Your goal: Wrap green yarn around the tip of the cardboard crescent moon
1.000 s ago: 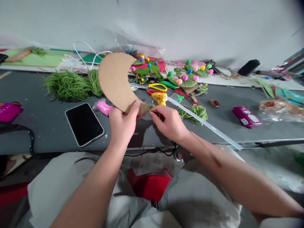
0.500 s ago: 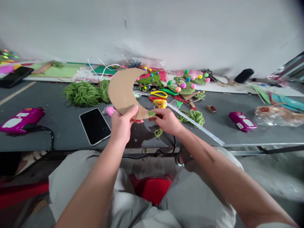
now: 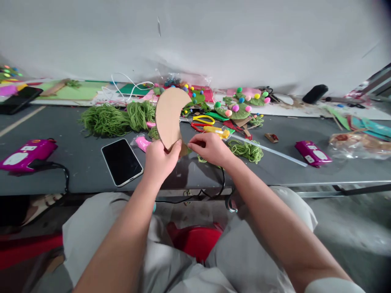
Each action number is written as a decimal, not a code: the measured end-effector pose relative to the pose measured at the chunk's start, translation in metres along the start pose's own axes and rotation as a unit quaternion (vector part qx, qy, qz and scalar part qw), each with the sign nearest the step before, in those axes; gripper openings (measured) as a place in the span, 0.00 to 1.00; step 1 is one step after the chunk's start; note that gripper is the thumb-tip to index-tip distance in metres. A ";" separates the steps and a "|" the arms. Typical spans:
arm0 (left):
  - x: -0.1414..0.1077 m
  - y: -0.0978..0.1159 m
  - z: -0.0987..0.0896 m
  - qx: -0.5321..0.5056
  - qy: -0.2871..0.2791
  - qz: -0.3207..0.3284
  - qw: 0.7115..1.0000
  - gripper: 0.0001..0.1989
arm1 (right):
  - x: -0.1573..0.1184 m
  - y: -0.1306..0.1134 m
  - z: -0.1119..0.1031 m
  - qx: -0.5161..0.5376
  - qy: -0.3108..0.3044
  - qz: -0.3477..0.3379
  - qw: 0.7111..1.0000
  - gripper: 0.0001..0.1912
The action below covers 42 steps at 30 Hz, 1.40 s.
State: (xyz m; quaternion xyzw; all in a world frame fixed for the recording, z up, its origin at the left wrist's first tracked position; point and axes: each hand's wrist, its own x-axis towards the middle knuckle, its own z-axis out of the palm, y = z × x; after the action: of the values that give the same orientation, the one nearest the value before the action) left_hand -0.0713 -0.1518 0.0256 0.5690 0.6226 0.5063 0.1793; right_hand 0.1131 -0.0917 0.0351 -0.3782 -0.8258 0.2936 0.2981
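Observation:
A tan cardboard crescent (image 3: 169, 112) stands tilted above the table, with my left hand (image 3: 160, 160) closed on its lower end, thumb in front. Green yarn is wrapped round the crescent's lower tip, mostly hidden now by my fingers. Just right of that tip, my right hand (image 3: 212, 150) is pinched; the thin strand in its fingers is hard to make out, but green yarn shows just below them. Behind my right hand lie a yellow glue gun (image 3: 216, 130) with a long clear glue stick (image 3: 271, 150) and a loose bundle of green yarn (image 3: 247, 151).
A phone (image 3: 122, 162) lies left of my left hand, before a big green yarn heap (image 3: 105, 120). Scissors (image 3: 204, 119) and pompom-covered green pieces (image 3: 240, 110) are farther back. Purple packs (image 3: 29, 154) stand at left and right (image 3: 312, 154). A black cable (image 3: 222, 179) hangs over the edge.
The crescent has turned so that its face looks narrower and its wrapped tip is less visible. My right hand has drawn slightly left and down, and the glue gun has shifted right.

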 end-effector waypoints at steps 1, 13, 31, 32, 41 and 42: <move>0.001 0.000 0.001 -0.002 0.016 -0.005 1.000 0.22 | -0.002 -0.003 0.002 -0.010 0.003 0.004 1.000 0.10; 0.009 0.000 0.017 -0.311 0.119 -0.129 0.934 0.19 | -0.018 -0.012 0.026 -0.046 0.005 0.032 0.998 0.14; 0.011 0.008 0.008 -0.437 -0.021 -0.246 0.865 0.17 | -0.003 0.018 0.002 0.066 0.001 0.058 0.996 0.13; 0.010 0.008 0.008 -0.424 -0.039 -0.250 0.869 0.18 | -0.002 0.018 -0.001 0.067 0.005 0.054 0.996 0.12; -0.002 -0.007 0.021 -0.157 -0.070 -0.105 0.980 0.14 | 0.001 -0.002 -0.017 -0.090 0.027 0.063 0.994 0.08; -0.002 -0.009 0.023 -0.146 -0.061 -0.099 0.983 0.14 | 0.000 -0.006 -0.015 -0.096 0.022 0.061 0.993 0.09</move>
State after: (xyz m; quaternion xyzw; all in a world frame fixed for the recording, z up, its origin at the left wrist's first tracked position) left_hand -0.0576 -0.1423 0.0077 0.5025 0.5833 0.5355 0.3471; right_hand 0.1217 -0.0909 0.0491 -0.4613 -0.8188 0.2222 0.2594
